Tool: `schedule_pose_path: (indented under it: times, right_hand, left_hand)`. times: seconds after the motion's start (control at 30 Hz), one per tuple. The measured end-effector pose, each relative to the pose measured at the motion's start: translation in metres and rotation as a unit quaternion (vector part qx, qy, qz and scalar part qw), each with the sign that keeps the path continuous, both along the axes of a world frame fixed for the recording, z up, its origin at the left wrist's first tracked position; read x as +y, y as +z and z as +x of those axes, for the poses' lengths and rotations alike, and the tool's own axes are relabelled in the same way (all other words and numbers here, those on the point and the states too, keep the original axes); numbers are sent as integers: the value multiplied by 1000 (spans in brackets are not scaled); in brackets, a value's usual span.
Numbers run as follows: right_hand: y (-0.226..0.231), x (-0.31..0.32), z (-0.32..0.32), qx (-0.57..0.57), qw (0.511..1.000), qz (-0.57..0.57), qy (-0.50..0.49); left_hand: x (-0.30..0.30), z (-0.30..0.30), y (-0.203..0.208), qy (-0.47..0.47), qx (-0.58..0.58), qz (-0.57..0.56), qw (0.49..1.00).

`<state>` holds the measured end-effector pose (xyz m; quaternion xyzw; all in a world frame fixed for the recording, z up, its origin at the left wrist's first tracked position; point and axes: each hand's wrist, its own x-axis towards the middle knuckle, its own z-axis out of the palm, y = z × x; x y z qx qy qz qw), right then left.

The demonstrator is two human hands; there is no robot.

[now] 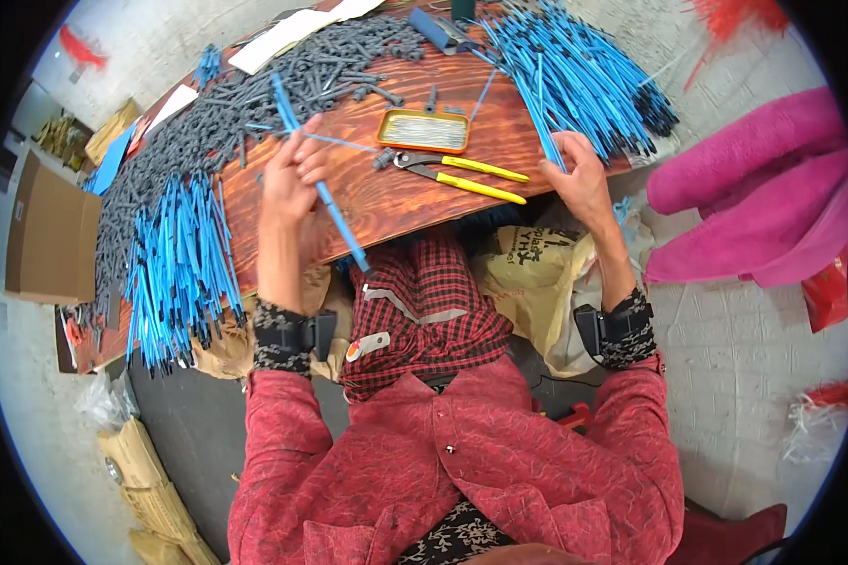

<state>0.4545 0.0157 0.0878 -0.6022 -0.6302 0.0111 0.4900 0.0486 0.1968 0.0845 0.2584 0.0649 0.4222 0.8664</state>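
Observation:
My left hand (290, 179) is closed around a slim blue rod (343, 224), which slants over the table's front edge with its lower end above my lap. At the right, my right hand (584, 184) pinches the near end of another blue rod (545, 137) beside the large bundle of blue rods (575, 71). Between my hands lie pliers with yellow handles (482, 188). Just behind them sits a small orange-rimmed tin (422, 149) with thin metal pins inside. A few loose grey plastic pieces (383, 158) lie near the tin.
The reddish wooden table (349, 215) carries a wide heap of grey plastic pieces (188, 141) at the left and back. More blue rods (181, 273) hang over its left edge. A cardboard box (52, 231) stands left, a sack (532, 273) beneath, pink cloth (754, 188) to the right.

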Motion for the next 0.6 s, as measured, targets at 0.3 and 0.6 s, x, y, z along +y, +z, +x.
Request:
schedule_pose_path:
  times: [0.3,0.6]
  right_hand:
    - [15,-52,-1,81,966,-244,6]
    - [53,-61,-44,182,974,-123,52]
  left_hand:
    - [-47,-34,-21,-18,200,-41,979]
    - [5,-8,-24,107,258,-7,960]
